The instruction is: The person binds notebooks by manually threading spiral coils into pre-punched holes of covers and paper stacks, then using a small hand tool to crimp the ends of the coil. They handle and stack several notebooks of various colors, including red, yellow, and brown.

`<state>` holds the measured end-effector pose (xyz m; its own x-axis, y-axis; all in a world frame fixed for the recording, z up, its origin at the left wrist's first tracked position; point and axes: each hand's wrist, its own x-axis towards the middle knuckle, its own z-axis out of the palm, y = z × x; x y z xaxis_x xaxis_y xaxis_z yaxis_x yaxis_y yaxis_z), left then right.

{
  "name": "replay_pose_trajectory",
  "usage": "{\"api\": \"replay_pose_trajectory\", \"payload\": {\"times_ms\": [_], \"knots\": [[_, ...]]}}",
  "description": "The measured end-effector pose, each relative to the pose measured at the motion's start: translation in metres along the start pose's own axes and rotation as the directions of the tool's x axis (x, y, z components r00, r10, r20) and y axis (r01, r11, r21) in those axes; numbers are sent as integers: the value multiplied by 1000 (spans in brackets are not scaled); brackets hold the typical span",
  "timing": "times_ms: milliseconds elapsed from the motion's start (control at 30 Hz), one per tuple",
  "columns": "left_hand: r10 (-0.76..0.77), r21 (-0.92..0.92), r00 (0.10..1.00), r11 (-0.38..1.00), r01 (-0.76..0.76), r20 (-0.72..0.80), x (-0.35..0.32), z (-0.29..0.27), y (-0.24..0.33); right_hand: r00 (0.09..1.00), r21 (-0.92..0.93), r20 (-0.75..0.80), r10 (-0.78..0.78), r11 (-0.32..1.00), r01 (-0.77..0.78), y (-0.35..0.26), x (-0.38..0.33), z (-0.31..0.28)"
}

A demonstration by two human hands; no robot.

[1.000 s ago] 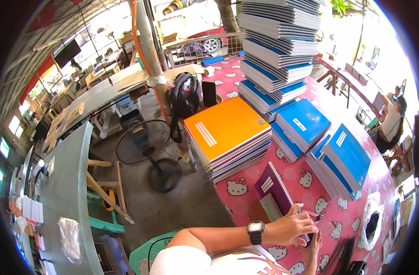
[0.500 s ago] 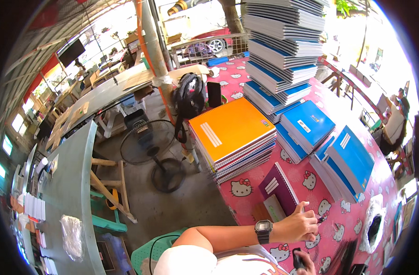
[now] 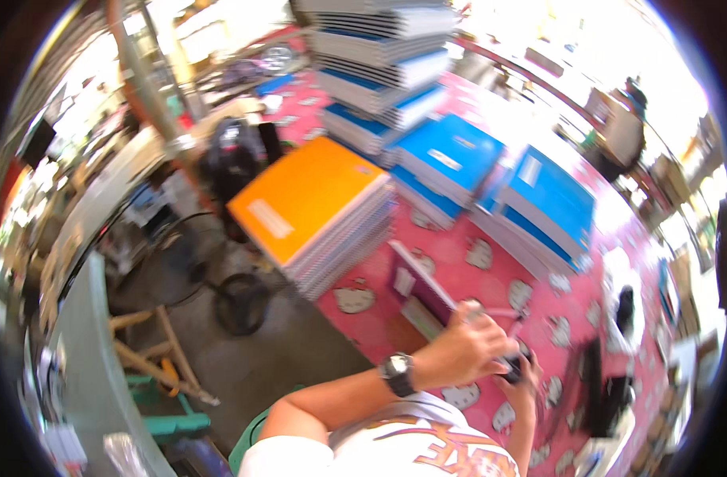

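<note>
My left hand (image 3: 467,346), with a dark watch on its wrist, is curled over the pink table with its fingers bent together. Whatever lies in those fingers is blurred. Close beside it, my right hand (image 3: 524,385) grips a small black object (image 3: 513,366), whose kind I cannot make out; the left fingertips are at or against it. Just beyond the left hand a purple spiral notebook (image 3: 421,286) stands tilted beside a small block with a pale green face (image 3: 421,318). Farther off sits a stack of spiral notebooks with an orange cover (image 3: 312,199) on top.
Blue-covered books (image 3: 451,155) lie in piles beyond, with a tall stack (image 3: 383,71) behind them. To the right are a white plastic bag (image 3: 622,302) and a black item (image 3: 590,389). A standing fan (image 3: 240,302) is on the floor at left. Another person (image 3: 622,131) sits far right.
The view has swung to the right and blurred. My right hand has risen with the black object and come together with my left hand.
</note>
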<state>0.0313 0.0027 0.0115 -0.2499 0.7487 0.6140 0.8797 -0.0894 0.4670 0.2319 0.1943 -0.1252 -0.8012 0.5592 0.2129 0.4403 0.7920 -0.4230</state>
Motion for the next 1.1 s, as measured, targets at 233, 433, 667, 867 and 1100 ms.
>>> {"api": "replay_pose_trajectory", "payload": {"times_ms": [233,433,667,867,1100], "knots": [[-71,15,996,997,70,56,10,-7,4,988,429,78,134,890,-154,-8,34,-39],[-171,116,985,979,170,-1,-3,-12,-18,921,974,162,-354,-95,-208,-106,59,-72],[-179,121,984,977,175,16,-7,-18,-19,907,977,212,-363,107,-185,-103,66,-81],[-192,134,978,970,202,-81,-3,-18,-21,889,946,262,-376,281,-160,-84,80,-84],[-241,78,970,967,244,-46,-10,-22,-25,831,974,223,-510,86,-209,-107,94,-85]]}}
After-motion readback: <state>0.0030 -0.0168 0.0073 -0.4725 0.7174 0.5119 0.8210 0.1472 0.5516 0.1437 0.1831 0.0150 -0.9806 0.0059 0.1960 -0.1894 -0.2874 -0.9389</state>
